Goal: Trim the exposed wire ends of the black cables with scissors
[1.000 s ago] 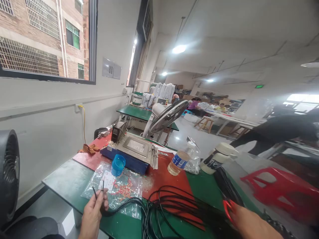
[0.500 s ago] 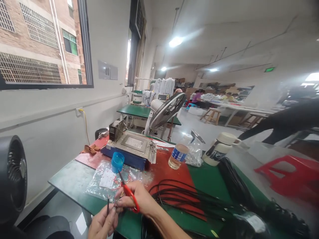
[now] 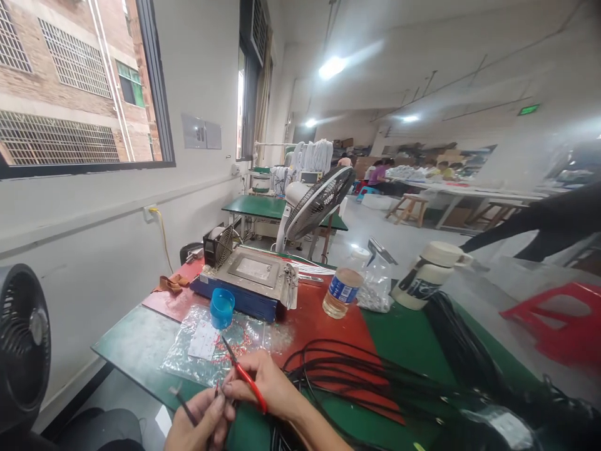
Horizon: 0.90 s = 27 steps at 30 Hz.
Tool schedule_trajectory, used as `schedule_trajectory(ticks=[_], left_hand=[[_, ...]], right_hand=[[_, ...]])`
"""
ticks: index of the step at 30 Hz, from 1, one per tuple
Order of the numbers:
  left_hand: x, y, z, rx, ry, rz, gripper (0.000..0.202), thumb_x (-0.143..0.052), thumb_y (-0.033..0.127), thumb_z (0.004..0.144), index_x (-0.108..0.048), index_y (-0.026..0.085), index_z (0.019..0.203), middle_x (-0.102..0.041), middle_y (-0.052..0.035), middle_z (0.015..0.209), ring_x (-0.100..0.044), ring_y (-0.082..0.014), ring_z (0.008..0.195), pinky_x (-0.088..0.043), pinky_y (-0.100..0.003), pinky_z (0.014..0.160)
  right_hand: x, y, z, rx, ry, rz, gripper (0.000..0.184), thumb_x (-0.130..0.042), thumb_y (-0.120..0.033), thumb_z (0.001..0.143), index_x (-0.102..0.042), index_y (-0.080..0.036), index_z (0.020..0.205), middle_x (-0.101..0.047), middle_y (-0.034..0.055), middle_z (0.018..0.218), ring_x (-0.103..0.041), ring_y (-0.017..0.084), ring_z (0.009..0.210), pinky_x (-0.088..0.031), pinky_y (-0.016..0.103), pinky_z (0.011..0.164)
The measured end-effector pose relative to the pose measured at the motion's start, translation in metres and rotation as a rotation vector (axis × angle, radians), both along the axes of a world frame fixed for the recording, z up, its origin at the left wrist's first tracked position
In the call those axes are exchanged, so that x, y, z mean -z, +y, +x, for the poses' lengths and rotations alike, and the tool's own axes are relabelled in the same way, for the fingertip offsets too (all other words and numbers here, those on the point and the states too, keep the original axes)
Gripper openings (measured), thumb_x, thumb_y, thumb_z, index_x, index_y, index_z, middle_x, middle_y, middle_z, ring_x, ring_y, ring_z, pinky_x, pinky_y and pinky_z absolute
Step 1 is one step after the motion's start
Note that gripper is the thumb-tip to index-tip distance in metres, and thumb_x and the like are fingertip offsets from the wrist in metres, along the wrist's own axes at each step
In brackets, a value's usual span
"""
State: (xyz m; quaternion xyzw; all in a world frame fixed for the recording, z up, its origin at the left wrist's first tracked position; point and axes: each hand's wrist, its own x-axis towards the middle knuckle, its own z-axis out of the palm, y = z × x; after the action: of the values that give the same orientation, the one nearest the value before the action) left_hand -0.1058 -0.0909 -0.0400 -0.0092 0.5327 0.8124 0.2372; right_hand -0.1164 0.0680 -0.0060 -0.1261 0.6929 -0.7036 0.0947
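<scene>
Low in the head view, my left hand (image 3: 201, 419) is closed on a thin black cable (image 3: 189, 412), whose blurred end sticks out to the left. My right hand (image 3: 263, 379) keeps red-handled scissors (image 3: 251, 385) in its grip, blades pointing up and left. Its thumb and forefinger pinch close to a small dark wire end at my left fingertips; the exact contact is hidden. Just beyond the hands lies a clear plastic bag (image 3: 183, 360) strewn with small red bits (image 3: 241, 341). A blue cup (image 3: 222, 308) stands at its far edge.
Behind the cup sits a blue heating unit (image 3: 248, 300) with a metal top. A labelled bottle (image 3: 342, 293) and a cream jug (image 3: 425, 275) stand to the right. Black cables (image 3: 338, 369) spread across the table. A black fan (image 3: 23, 344) is at far left.
The black cable end at my left hand has swung from upright to leaning left. Both hands have drawn closer together and shifted slightly. The view has turned a little.
</scene>
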Motion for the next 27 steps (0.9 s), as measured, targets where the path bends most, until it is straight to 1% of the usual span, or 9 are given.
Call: schedule_trajectory(ticks=[3,5,7,10,13,16,19,23,27], left_hand=[[-0.001,0.005,-0.006,-0.022,-0.051,0.008,0.045,-0.076,0.053,0.054,-0.055,0.014,0.049,-0.031,0.0107,0.035,-0.013,0.0027,0.031,-0.005,-0.017,0.034],[-0.001,0.008,-0.008,-0.030,-0.064,0.011,0.046,-0.076,0.055,0.052,-0.053,0.015,0.049,-0.028,0.0118,0.034,-0.011,0.0026,0.030,-0.004,-0.017,0.033],[-0.002,0.009,-0.010,-0.046,-0.081,0.007,0.045,-0.077,0.054,0.052,-0.055,0.014,0.055,-0.034,0.0106,0.035,-0.013,0.0026,0.029,-0.006,-0.016,0.032],[-0.006,0.007,-0.014,-0.155,-0.104,-0.003,0.044,-0.079,0.049,0.052,-0.060,0.012,0.067,-0.050,0.0058,0.045,-0.018,0.0037,0.030,-0.009,-0.014,0.032],[-0.011,0.001,-0.018,-0.245,-0.108,0.013,0.044,-0.079,0.044,0.055,-0.063,0.010,0.077,-0.051,0.0057,0.047,-0.020,0.0040,0.031,-0.011,-0.012,0.033],[-0.017,-0.002,-0.021,-0.292,-0.106,0.026,0.045,-0.080,0.043,0.054,-0.065,0.010,0.081,-0.052,0.0056,0.050,-0.022,0.0037,0.033,-0.012,-0.011,0.033],[-0.019,0.000,-0.024,-0.325,-0.090,0.006,0.050,-0.081,0.047,0.049,-0.066,0.010,0.079,-0.051,0.0059,0.046,-0.019,0.0038,0.032,-0.010,-0.012,0.032],[-0.018,0.007,-0.025,-0.350,-0.055,-0.068,0.052,-0.081,0.049,0.045,-0.066,0.011,0.076,-0.047,0.0069,0.040,-0.019,0.0035,0.030,-0.008,-0.013,0.033],[-0.018,0.010,-0.025,-0.359,-0.012,-0.164,0.056,-0.079,0.055,0.045,-0.066,0.010,0.076,-0.044,0.0073,0.037,-0.021,0.0021,0.030,-0.008,-0.014,0.034]], right_hand=[[0.005,-0.007,0.001,0.071,-0.141,-0.098,0.039,-0.070,-0.051,0.062,-0.065,-0.012,0.064,-0.045,-0.0050,0.042,-0.036,0.005,0.037,-0.025,0.017,0.037],[0.010,-0.012,0.000,0.140,-0.209,-0.179,0.044,-0.070,-0.055,0.059,-0.059,-0.013,0.060,-0.043,-0.0054,0.041,-0.035,0.005,0.035,-0.025,0.017,0.036],[0.011,-0.012,-0.002,0.203,-0.229,-0.203,0.047,-0.068,-0.060,0.059,-0.054,-0.015,0.060,-0.042,-0.0061,0.042,-0.035,0.005,0.036,-0.025,0.018,0.036],[0.005,-0.001,-0.004,0.231,-0.119,-0.032,0.046,-0.061,-0.061,0.067,-0.054,-0.015,0.066,-0.042,-0.0055,0.049,-0.037,0.007,0.043,-0.028,0.019,0.042],[-0.006,0.015,-0.002,0.167,0.108,0.291,0.035,-0.063,-0.050,0.071,-0.060,-0.016,0.076,-0.052,-0.0018,0.068,-0.045,0.011,0.063,-0.033,0.020,0.056],[-0.010,0.022,0.002,0.039,0.126,0.489,0.029,-0.063,-0.045,0.072,-0.061,-0.017,0.076,-0.054,-0.0019,0.073,-0.045,0.012,0.067,-0.031,0.019,0.057],[-0.006,0.017,0.004,-0.024,0.102,0.584,0.031,-0.061,-0.046,0.073,-0.055,-0.016,0.066,-0.049,-0.0033,0.066,-0.041,0.010,0.061,-0.027,0.019,0.052],[-0.001,0.010,0.004,-0.010,0.152,0.655,0.037,-0.060,-0.045,0.073,-0.042,-0.016,0.058,-0.040,-0.0056,0.059,-0.035,0.007,0.056,-0.021,0.020,0.050],[0.001,0.009,0.003,0.024,0.126,0.662,0.040,-0.058,-0.045,0.074,-0.038,-0.016,0.055,-0.036,-0.0061,0.056,-0.032,0.007,0.054,-0.018,0.020,0.048]])
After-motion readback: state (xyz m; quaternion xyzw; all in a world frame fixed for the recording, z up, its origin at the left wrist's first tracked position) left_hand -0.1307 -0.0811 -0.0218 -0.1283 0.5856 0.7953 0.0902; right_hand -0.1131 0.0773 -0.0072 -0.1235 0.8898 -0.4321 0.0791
